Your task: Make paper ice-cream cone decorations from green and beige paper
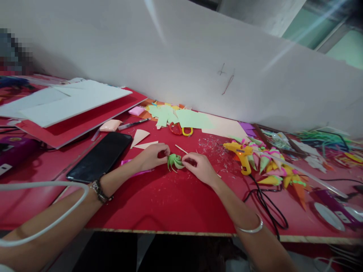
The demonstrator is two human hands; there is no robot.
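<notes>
Between my two hands is a small green piece of paper (175, 161), cut into curling strips that fan out like a swirl. Thumb and fingertips of my left hand (153, 155) are pinched at its left edge. My right hand (200, 167) pinches its right side, thumb and forefinger closed at the strips. A thin pale stick (181, 149) lies just behind the paper. Cream paper pieces (140, 138) rest beyond my left hand, and a bright pink item (133, 170) is partly hidden under my left wrist.
A black phone (103, 156) lies left. Red-and-yellow-handled scissors (181, 130) sit behind, near pale green paper (193, 119). Right stands a yellow glue gun (241, 155) with a black cord (266, 204), beside colourful paper cones (283, 172). White boards (76, 102) are stacked back left.
</notes>
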